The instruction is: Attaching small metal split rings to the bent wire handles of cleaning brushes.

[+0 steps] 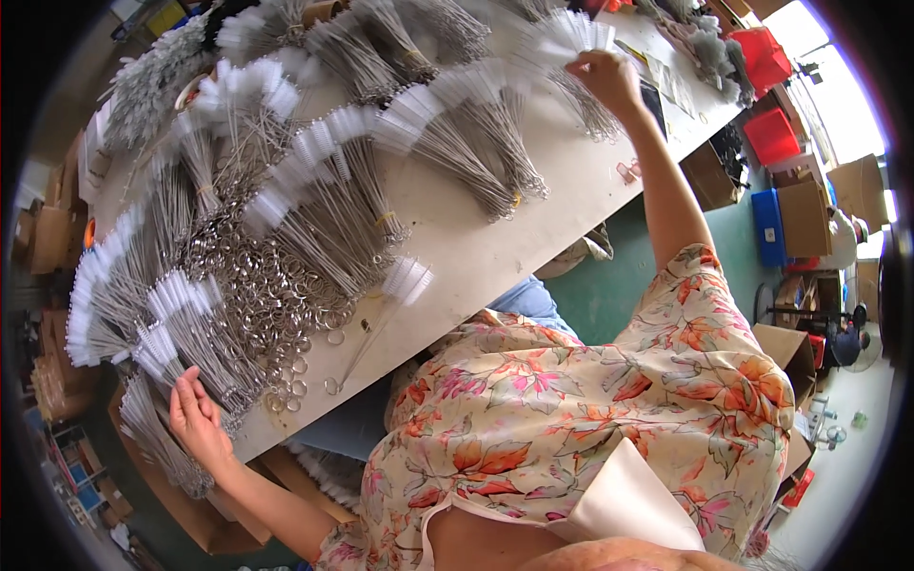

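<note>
In the head view, your right hand [606, 78] reaches far across the white surface [476, 247] and closes on the white bristle end of a bundle of wire tube brushes [571, 67]. That bundle's long axis runs from the bristles at your fingers down toward the twisted-wire loops nearer you. Your left hand [195, 419] lies open and flat at the near left edge, its fingers touching another brush bundle [186, 333], which has its white tips pointing away from you and its wire stems toward your palm. A heap of metal split rings [271, 295] lies just beside it, between the two hands. One loose brush [381, 319] lies slanted near the surface edge. Beyond the far right end of the surface stand red plastic bins [766, 95], a blue crate [766, 226] and brown cardboard boxes [809, 214] on the green floor [609, 285].
</note>
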Demonstrator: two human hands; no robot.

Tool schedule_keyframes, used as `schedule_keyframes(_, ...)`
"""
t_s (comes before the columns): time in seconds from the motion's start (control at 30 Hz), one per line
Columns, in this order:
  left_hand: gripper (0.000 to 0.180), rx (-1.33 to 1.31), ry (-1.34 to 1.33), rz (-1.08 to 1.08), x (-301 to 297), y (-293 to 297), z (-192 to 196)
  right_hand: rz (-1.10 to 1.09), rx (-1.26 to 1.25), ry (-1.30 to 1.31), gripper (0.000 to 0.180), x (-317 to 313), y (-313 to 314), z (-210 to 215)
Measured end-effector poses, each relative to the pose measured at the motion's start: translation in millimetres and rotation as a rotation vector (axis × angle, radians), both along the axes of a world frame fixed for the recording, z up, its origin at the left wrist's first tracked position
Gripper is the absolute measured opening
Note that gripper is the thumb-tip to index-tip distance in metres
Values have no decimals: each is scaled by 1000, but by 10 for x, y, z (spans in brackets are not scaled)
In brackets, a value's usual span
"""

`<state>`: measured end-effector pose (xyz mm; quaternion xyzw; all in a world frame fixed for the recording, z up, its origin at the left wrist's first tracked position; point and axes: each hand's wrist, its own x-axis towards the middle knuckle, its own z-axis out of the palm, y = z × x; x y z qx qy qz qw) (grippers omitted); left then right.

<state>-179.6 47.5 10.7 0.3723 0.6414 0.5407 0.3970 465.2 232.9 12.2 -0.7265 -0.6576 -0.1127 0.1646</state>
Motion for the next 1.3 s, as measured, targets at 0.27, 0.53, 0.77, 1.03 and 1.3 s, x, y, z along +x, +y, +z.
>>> schedule_keyframes(0.27,26,130,-53,-13,824,16,255,704,-43,1329,26,-1740,12,1044)
schedule_keyframes(0.53,19,508,321,-180,1591,397,335,947,-830,1488,23,-3709,-990,629)
schedule_keyframes(0.77,8,731,432,-87,1400,210,232,984,-444,1331,30,-3457,-845,254)
schedule_keyframes(1.03,44,979,958,-318,1400,96,-19,846,-1048,2336,17,-3550,-960,138)
schedule_keyframes(1.3,116,558,61,-746,1232,4,400,1222,-911,1200,18,-3639,-1299,423)
